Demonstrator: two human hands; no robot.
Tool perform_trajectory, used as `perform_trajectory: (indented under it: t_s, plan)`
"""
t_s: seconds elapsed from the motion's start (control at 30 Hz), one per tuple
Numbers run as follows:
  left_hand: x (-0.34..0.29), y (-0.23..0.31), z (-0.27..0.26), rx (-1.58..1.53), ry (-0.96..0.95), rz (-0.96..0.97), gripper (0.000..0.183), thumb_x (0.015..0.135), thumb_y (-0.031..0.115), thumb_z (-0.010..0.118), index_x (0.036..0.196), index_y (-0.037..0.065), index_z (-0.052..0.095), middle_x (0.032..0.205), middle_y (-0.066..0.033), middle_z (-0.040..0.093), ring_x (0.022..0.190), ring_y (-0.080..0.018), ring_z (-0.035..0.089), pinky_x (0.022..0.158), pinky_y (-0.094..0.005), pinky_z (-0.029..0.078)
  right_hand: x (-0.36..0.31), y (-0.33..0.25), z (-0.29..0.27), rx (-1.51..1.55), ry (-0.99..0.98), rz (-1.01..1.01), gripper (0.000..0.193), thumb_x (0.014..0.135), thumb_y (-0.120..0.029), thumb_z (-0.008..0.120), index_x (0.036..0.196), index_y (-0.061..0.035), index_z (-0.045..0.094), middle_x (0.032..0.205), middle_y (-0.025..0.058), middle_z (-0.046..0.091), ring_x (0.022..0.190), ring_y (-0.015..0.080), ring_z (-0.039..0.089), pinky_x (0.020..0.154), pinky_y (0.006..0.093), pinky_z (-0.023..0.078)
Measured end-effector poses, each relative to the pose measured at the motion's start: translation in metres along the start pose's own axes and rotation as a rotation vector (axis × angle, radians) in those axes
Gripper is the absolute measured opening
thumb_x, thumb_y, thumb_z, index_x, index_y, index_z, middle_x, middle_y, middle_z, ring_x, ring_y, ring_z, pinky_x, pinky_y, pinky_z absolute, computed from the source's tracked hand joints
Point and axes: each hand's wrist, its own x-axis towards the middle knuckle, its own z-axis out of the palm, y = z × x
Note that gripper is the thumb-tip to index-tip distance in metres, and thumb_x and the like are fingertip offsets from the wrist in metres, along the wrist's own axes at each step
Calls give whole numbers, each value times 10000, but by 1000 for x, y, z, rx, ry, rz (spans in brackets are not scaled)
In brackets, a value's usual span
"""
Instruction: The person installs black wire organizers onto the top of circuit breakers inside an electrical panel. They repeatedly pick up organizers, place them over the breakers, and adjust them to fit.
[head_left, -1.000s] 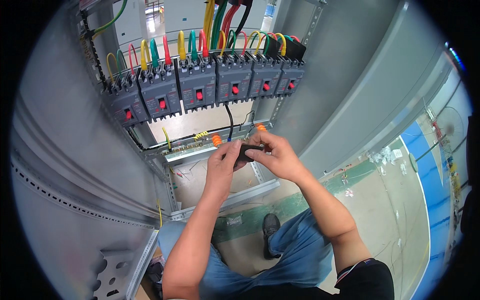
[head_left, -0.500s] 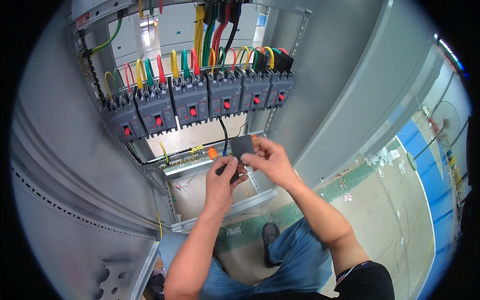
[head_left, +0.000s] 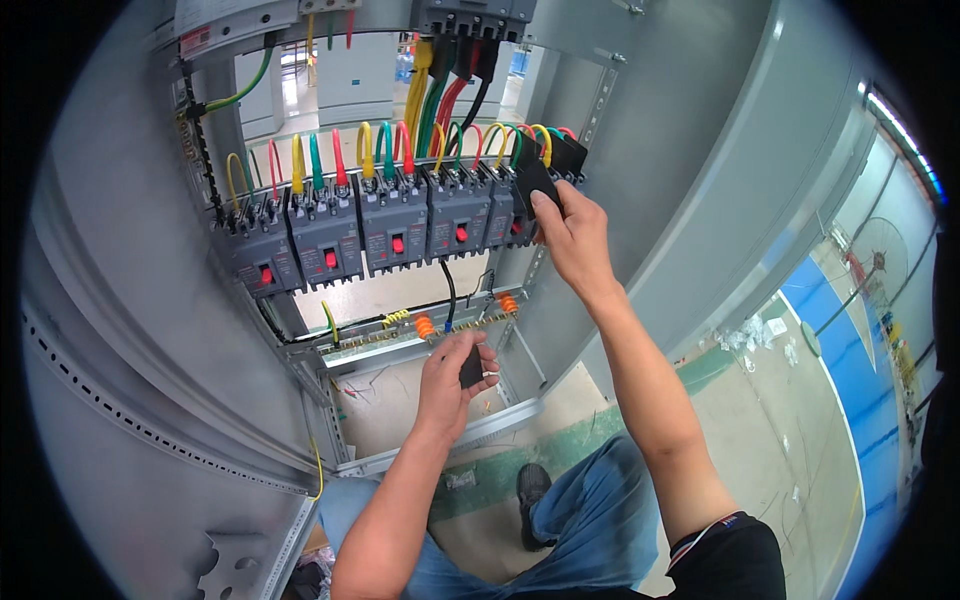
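A row of several dark grey circuit breakers point(head_left: 394, 225) with red toggles runs across the open cabinet. My right hand point(head_left: 578, 235) pinches a flat black phase barrier point(head_left: 534, 182) in front of the right-end breakers, partly covering them. From this view I cannot tell whether that plate touches a breaker. Lower down, in front of the bottom rail, my left hand point(head_left: 447, 378) is curled around another black barrier point(head_left: 471, 368). How many plates it holds is hidden. At the row's right end, a similar black plate point(head_left: 569, 153) stands up behind the terminals.
Yellow, green and red wires point(head_left: 386, 140) loop over the breaker tops. Below them, orange insulators point(head_left: 424, 326) sit along a brass busbar point(head_left: 366, 342). A grey cabinet panel point(head_left: 690, 200) rises on the right. Plastic scraps point(head_left: 750, 333) lie on the floor.
My right hand has left my left hand and moved up and right to the breakers with a black barrier. My left hand stays low, its fingers looser. The view has shifted slightly.
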Motion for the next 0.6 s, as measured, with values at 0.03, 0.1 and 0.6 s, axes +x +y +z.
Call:
perform_trajectory:
  t_s: [0.03, 0.1, 0.6]
  plan:
    - [0, 1, -2, -35, -13, 3, 363, 1092, 368, 565, 1205, 34, 649, 1016, -87, 700, 916, -185, 703, 810, -352, 615, 2, 0, 1, 3, -6, 3, 323, 1019, -172, 658, 797, 20, 521, 640, 117, 564, 548, 192, 605, 536, 365, 467]
    - [0, 2, -5, -101, -39, 4, 360, 1095, 349, 553, 1217, 23, 642, 1033, -100, 698, 945, -200, 701, 828, -369, 615, 3, -1, 3, 8, -14, 15, 329, 1017, -169, 662, 792, 20, 514, 640, 114, 558, 545, 178, 600, 531, 360, 464]
    - [3, -7, 1, -54, 1, 54, 230, 1100, 139, 535, 1250, -6, 630, 1025, -104, 671, 874, -203, 680, 796, -366, 639, 44, -18, 14, -406, -25, -149, 282, 962, -233, 606, 857, 28, 605, 803, 273, 656, 819, 502, 644, 749, 574, 510]
